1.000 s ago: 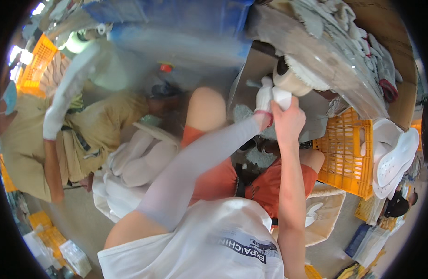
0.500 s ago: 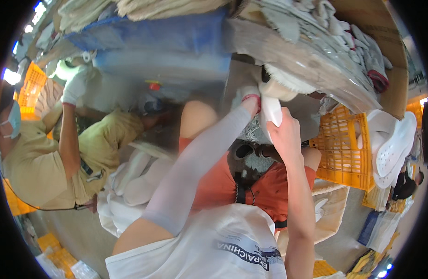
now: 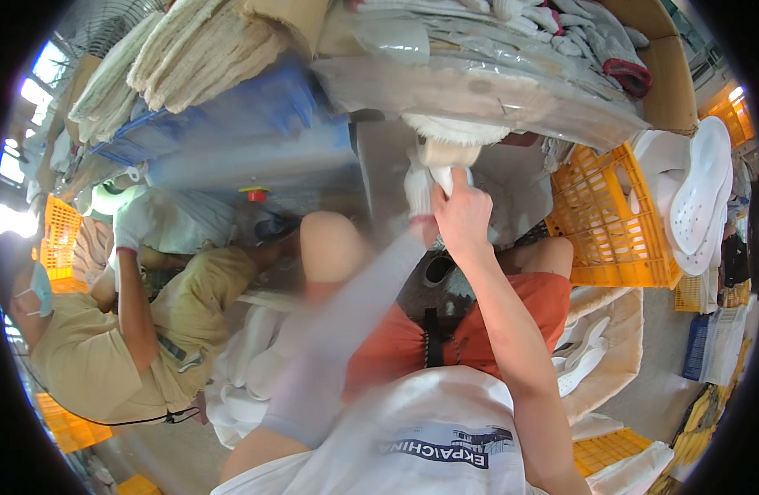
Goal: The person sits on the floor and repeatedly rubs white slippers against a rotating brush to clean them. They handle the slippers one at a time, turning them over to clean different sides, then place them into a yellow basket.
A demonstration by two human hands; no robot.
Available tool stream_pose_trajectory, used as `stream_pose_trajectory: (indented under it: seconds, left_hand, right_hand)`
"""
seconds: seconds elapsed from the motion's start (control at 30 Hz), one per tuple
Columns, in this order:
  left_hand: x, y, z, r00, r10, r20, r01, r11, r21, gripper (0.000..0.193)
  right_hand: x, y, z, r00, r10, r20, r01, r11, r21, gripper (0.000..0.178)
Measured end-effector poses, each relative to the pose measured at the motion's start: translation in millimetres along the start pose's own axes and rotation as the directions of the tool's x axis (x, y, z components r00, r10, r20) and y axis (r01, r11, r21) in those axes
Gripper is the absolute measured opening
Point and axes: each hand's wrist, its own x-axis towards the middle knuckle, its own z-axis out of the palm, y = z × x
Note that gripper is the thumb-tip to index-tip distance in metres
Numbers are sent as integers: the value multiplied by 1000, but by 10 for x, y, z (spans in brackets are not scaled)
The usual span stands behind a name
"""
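Note:
A white insole, mostly hidden by my fingers, is held up against a cream-coloured polishing wheel. My right hand is bare and closed around the near part of the insole. On its left side my left hand, in a white knitted glove with a red cuff, grips it too; the fingertips are partly hidden. Right behind the cream wheel sits a fluffy white buffing wheel, under the edge of a plastic-covered shelf.
An orange crate with perforated white insoles stands at the right. More white pieces fill a cloth-lined container below it. At the left a gloved co-worker sits by another machine. Gloves lie heaped above; a blue bin stands left.
The insole has tilted from a long, visible position to one mostly covered by my hands. My right hand has moved up and left to the wheel. The whole view has shifted.

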Motion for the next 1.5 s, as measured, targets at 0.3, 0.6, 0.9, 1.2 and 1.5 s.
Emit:
stream_pose_trajectory:
  seconds: [0.3, 0.6, 0.9, 1.2, 1.5]
  left_hand:
    - [465, 376, -126, 995, -97, -15, 98, 995, 5, 43]
    - [-303, 303, -225, 995, 52, 82, -51, 998, -24, 43]
    - [-256, 637, -83, 997, -64, 52, 54, 983, 178, 76]
    - [-331, 650, -160, 980, -193, 40, 196, 970, -145, 57]
    - [-701, 103, 48, 684, -54, 727, -729, -74, 681, 32]
  right_hand:
    - [111, -62, -390, 783, 118, 611, -443, 795, 415, 65]
    - [-1039, 143, -1416, 646, 290, 706, -755, 375, 537, 81]
    - [13, -212, -867, 752, 275, 599, -659, 298, 690, 49]
    - [-87, -177, -786, 785, 244, 569, -619, 313, 720, 54]
    - [-322, 1077, -1312, 608, 344, 716, -779, 437, 451, 50]
